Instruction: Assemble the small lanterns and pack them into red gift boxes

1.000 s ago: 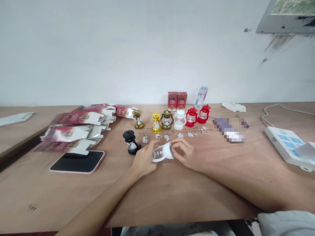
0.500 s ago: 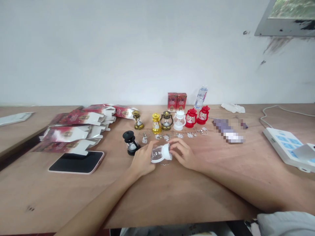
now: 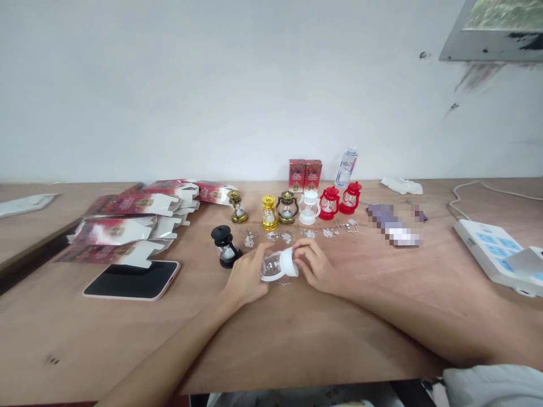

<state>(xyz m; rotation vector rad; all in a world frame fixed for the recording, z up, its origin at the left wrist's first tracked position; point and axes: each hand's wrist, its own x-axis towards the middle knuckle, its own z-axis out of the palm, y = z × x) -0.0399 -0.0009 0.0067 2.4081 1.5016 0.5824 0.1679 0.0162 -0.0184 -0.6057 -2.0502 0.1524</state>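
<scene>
Gripping a white lantern (image 3: pixel 278 267), left fingers (image 3: pixel 258 253) and right fingers (image 3: pixel 309 250) curled close; lettering (image 3: pixel 312 174) on red boxes (image 3: pixel 297 181) illegible

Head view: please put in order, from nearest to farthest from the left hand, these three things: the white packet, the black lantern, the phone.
From the left hand:
1. Black lantern, just beyond the hand, slightly left.
2. Phone, farther left, beside the flat red boxes.
3. White packet, at the far left edge.
</scene>
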